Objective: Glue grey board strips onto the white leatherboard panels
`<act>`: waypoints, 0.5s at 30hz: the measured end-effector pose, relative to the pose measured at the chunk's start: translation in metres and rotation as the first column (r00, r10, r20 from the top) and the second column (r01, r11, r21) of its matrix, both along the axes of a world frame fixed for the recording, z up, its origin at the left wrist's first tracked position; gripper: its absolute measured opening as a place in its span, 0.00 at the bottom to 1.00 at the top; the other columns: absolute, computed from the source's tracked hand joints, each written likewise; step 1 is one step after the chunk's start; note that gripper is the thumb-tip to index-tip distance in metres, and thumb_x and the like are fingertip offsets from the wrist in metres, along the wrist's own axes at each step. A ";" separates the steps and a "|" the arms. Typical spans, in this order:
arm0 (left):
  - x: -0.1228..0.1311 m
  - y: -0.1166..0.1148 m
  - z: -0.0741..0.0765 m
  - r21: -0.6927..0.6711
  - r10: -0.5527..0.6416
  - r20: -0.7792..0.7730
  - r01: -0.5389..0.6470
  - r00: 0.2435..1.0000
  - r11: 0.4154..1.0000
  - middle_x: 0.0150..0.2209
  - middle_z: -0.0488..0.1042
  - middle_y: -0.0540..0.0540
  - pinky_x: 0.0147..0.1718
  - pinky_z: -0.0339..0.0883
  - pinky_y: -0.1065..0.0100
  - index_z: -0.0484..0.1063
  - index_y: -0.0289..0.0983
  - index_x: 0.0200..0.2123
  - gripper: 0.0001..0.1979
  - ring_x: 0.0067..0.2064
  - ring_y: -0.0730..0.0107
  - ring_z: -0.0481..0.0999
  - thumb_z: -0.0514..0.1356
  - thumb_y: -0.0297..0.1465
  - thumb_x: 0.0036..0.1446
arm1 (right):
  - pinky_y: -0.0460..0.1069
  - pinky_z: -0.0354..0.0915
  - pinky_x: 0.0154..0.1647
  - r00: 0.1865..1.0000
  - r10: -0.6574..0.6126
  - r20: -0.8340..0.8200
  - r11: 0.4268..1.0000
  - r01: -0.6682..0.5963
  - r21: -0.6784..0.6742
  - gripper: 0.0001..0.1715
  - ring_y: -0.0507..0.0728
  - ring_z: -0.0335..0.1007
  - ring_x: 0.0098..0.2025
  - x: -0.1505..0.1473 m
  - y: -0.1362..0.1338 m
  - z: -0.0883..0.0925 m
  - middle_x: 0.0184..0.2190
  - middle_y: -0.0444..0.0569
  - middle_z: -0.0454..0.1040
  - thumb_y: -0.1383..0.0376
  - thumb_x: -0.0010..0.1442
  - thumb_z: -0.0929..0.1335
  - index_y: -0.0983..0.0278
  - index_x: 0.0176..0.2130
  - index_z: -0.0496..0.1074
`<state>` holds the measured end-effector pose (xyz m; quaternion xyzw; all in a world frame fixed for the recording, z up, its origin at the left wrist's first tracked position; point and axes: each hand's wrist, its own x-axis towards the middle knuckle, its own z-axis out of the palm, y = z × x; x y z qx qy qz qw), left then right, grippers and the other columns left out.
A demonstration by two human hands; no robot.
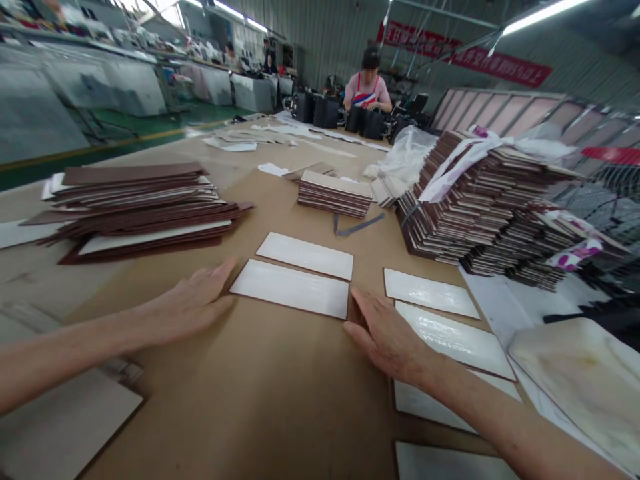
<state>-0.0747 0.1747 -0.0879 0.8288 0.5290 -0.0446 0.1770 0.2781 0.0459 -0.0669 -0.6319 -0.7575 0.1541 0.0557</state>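
Left hand, right hand, white panel between

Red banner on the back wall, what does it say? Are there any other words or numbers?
Long red cloth banner on the grey corrugated wall: too blurred to read.
White wrapping with purple print on the brown panel stack: too blurred to read.
Glossy white rectangular panel between left hand and right hand: blank.
No text can be read anywhere.

No legible text; red banner lettering too blurred
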 end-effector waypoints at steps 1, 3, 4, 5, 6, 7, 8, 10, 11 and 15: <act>0.002 -0.003 0.001 0.006 -0.021 0.031 0.021 0.999 1.000 0.73 0.51 0.32 0.68 0.51 0.45 0.41 0.30 0.72 0.37 0.72 0.46 0.55 0.45 0.40 0.65 | 0.65 0.57 0.68 1.000 0.010 0.009 1.000 -0.010 -0.001 0.38 0.70 0.59 0.68 -0.005 -0.002 -0.002 0.67 0.69 0.63 0.58 0.69 0.63 0.78 0.69 0.56; 0.004 -0.008 0.005 0.010 -0.055 0.079 0.055 0.995 0.998 0.72 0.55 0.32 0.68 0.53 0.48 0.43 0.31 0.72 0.37 0.71 0.48 0.59 0.47 0.39 0.63 | 0.65 0.54 0.71 0.999 0.019 0.032 1.000 -0.019 -0.012 0.39 0.70 0.55 0.71 -0.014 -0.008 -0.003 0.69 0.70 0.59 0.57 0.70 0.62 0.79 0.70 0.55; 0.003 -0.011 0.007 0.013 -0.060 0.091 0.059 0.994 0.998 0.72 0.55 0.33 0.68 0.54 0.50 0.43 0.31 0.72 0.37 0.70 0.49 0.59 0.48 0.38 0.62 | 0.65 0.53 0.71 0.999 0.018 0.041 1.000 -0.018 -0.018 0.40 0.70 0.54 0.71 -0.018 -0.013 -0.003 0.69 0.70 0.59 0.56 0.70 0.62 0.80 0.70 0.54; 0.000 -0.015 0.007 0.017 -0.058 0.099 0.056 0.993 0.998 0.72 0.56 0.34 0.68 0.54 0.51 0.44 0.32 0.72 0.38 0.71 0.50 0.59 0.49 0.38 0.61 | 0.65 0.53 0.71 0.999 0.018 0.045 1.000 -0.017 -0.023 0.40 0.70 0.54 0.71 -0.021 -0.019 -0.001 0.69 0.70 0.59 0.55 0.71 0.62 0.80 0.70 0.54; -0.004 -0.021 0.007 0.021 -0.053 0.107 0.051 0.993 0.998 0.72 0.56 0.35 0.68 0.54 0.51 0.44 0.33 0.72 0.38 0.71 0.50 0.58 0.49 0.39 0.61 | 0.65 0.53 0.71 0.999 0.022 0.046 0.999 -0.020 -0.031 0.40 0.70 0.55 0.71 -0.023 -0.027 0.000 0.69 0.70 0.59 0.55 0.71 0.61 0.80 0.70 0.54; -0.010 -0.028 0.007 0.021 -0.057 0.119 0.055 0.991 0.998 0.72 0.55 0.36 0.69 0.54 0.52 0.45 0.34 0.72 0.38 0.72 0.51 0.57 0.49 0.38 0.61 | 0.65 0.54 0.71 0.999 0.027 0.045 0.999 -0.026 -0.041 0.41 0.70 0.55 0.71 -0.025 -0.036 0.002 0.69 0.70 0.58 0.55 0.71 0.61 0.80 0.70 0.54; -0.016 -0.036 0.006 0.017 -0.070 0.134 0.068 0.988 0.998 0.72 0.55 0.37 0.69 0.53 0.53 0.46 0.34 0.72 0.37 0.72 0.51 0.56 0.49 0.38 0.62 | 0.65 0.54 0.71 0.998 0.035 0.048 0.998 -0.032 -0.049 0.41 0.69 0.55 0.71 -0.027 -0.046 0.004 0.69 0.70 0.58 0.55 0.71 0.61 0.80 0.70 0.54; -0.027 -0.057 0.007 0.006 -0.101 0.170 0.101 0.980 0.995 0.72 0.56 0.38 0.69 0.54 0.53 0.48 0.34 0.72 0.35 0.72 0.52 0.57 0.49 0.37 0.63 | 0.65 0.56 0.70 0.997 0.045 0.063 0.998 -0.041 -0.057 0.41 0.69 0.55 0.71 -0.031 -0.067 0.006 0.70 0.67 0.58 0.54 0.70 0.61 0.78 0.70 0.55; -0.031 -0.068 0.010 0.002 -0.115 0.189 0.117 0.975 0.993 0.72 0.56 0.38 0.69 0.54 0.53 0.50 0.34 0.71 0.35 0.72 0.52 0.58 0.49 0.36 0.63 | 0.65 0.57 0.70 0.996 0.048 0.072 0.997 -0.044 -0.058 0.41 0.69 0.56 0.71 -0.032 -0.077 0.007 0.70 0.66 0.59 0.53 0.70 0.62 0.76 0.71 0.55; -0.054 -0.097 0.035 -0.038 -0.140 0.236 0.152 0.962 0.988 0.71 0.59 0.37 0.67 0.59 0.52 0.53 0.35 0.71 0.33 0.70 0.49 0.61 0.51 0.37 0.65 | 0.63 0.63 0.68 0.992 0.069 0.109 0.997 -0.070 0.009 0.38 0.68 0.61 0.69 -0.031 -0.114 0.002 0.68 0.61 0.62 0.52 0.70 0.61 0.71 0.70 0.59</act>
